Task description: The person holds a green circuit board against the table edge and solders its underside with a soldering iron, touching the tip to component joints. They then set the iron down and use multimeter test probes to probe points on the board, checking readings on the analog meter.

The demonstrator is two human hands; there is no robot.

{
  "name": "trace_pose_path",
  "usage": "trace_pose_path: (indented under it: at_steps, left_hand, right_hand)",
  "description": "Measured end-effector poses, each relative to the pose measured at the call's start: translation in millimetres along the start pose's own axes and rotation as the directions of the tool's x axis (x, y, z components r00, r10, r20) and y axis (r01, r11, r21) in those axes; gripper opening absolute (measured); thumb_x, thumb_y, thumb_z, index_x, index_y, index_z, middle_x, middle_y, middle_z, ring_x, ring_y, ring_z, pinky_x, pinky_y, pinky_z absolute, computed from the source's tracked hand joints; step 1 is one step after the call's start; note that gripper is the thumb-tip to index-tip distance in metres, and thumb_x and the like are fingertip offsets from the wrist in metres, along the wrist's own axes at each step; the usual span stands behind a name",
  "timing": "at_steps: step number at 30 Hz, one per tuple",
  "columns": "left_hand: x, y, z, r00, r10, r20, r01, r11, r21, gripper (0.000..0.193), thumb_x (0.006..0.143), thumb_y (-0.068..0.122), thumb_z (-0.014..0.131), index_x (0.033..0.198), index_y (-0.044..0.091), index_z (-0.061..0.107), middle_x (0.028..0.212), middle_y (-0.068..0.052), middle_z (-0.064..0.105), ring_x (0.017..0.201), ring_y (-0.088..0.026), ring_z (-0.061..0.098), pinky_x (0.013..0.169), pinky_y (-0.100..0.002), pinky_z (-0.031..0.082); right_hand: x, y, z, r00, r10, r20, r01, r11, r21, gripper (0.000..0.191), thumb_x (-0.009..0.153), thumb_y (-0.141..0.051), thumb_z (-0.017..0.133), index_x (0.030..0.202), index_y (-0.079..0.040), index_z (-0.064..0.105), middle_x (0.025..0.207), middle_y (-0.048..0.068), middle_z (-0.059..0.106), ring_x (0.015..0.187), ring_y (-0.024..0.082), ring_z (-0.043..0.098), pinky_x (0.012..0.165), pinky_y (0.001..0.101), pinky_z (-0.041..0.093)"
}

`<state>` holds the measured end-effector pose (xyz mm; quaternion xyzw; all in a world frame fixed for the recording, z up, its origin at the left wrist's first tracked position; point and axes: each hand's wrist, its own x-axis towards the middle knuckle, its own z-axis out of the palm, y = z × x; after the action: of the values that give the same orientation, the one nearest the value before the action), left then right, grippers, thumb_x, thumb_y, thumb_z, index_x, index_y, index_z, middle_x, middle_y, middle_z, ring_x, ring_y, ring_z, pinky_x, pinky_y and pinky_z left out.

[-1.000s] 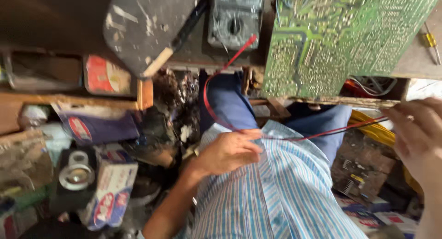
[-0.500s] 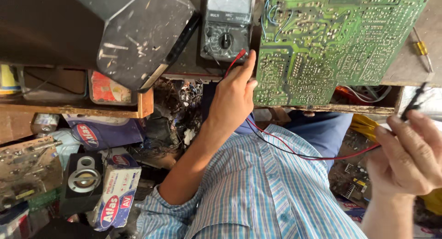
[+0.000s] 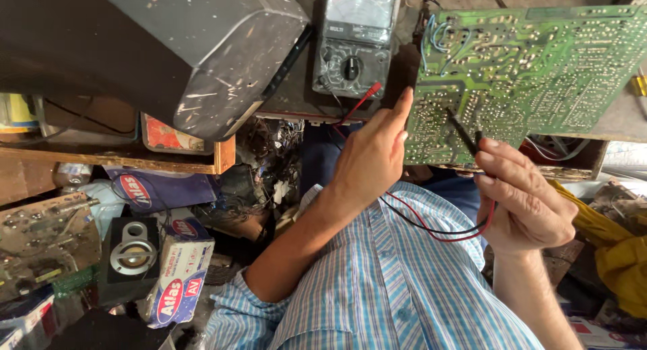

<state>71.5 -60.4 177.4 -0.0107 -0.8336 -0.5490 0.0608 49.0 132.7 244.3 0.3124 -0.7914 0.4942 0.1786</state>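
- Probes now sit at the green printed circuit board point(image 3: 539, 67): my right hand point(image 3: 522, 201) has come in from the side, its fingers point(image 3: 502, 164) pinched on a thin black test probe point(image 3: 464, 131) whose tip touches the solder side.
- My left hand point(image 3: 371, 158) has risen from my shirt; its index finger points at the board's left edge, and I cannot tell whether it grips the red probe point(image 3: 364, 100).
- Red and black leads point(image 3: 431, 225) trail to the grey analogue multimeter point(image 3: 354, 40) on the counter point(image 3: 290, 104); I judge a reading is being taken.
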Motion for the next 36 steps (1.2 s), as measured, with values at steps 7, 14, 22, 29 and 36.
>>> trace_pose_path:
  at_steps: [7,14,22,29,36]
  left_hand:
    - [-5.3,16.9,-31.1,0.943,0.331,-0.018,-0.33,0.943,0.053,0.06,0.104,0.009,0.072,0.155,0.005,0.04,0.133,-0.017,0.058,0.108,-0.028,0.068,0.086,-0.034,0.061]
    - [0.8,17.7,-24.2,0.921,0.386,-0.054,-0.381,0.921,0.085,0.052,0.105,0.007,0.072,0.15,0.0,0.048,0.133,-0.014,0.06,0.115,-0.026,0.067,0.095,-0.034,0.06]
    - [1.5,15.6,-4.2,0.96,0.276,-0.038,-0.278,0.958,-0.063,0.039,0.096,0.004,0.076,0.131,0.001,0.058,0.125,-0.012,0.064,0.115,-0.031,0.069,0.092,-0.036,0.06]
    - [-0.4,14.9,-1.8,0.95,0.313,-0.01,-0.313,0.95,-0.011,0.035,0.096,-0.002,0.071,0.129,0.0,0.059,0.125,-0.015,0.064,0.116,-0.032,0.068,0.1,-0.04,0.059]
    - [-10.8,14.6,2.0,0.948,0.319,0.0,-0.317,0.942,0.107,0.054,0.092,-0.007,0.067,0.145,0.002,0.055,0.132,-0.015,0.064,0.119,-0.031,0.069,0.105,-0.039,0.059]
  right_hand:
    - [14.6,3.4,18.1,0.982,0.124,0.142,-0.148,0.974,0.173,0.008,0.086,0.013,0.07,0.091,0.006,0.07,0.099,0.019,0.073,0.103,0.034,0.075,0.101,0.0521,0.062]
    - [18.3,9.3,24.1,0.983,0.149,0.109,-0.167,0.968,0.188,0.014,0.084,0.013,0.074,0.095,0.007,0.068,0.099,0.019,0.073,0.101,0.032,0.075,0.099,0.0471,0.062]
    - [21.0,7.2,13.7,0.948,0.242,0.206,-0.273,0.952,0.14,0.025,0.09,0.009,0.08,0.112,0.006,0.068,0.109,0.016,0.072,0.1,0.022,0.073,0.082,0.0271,0.058]
    - [19.9,12.4,5.2,0.813,0.479,0.331,-0.512,0.859,0.015,0.03,0.09,0.005,0.078,0.119,0.003,0.072,0.114,0.012,0.073,0.096,0.011,0.07,0.073,0.0199,0.055]
    - [0.8,10.6,2.7,0.9,0.378,0.216,-0.372,0.926,-0.069,0.018,0.093,0.003,0.08,0.11,0.001,0.073,0.104,0.011,0.074,0.086,0.012,0.068,0.068,0.0202,0.052]
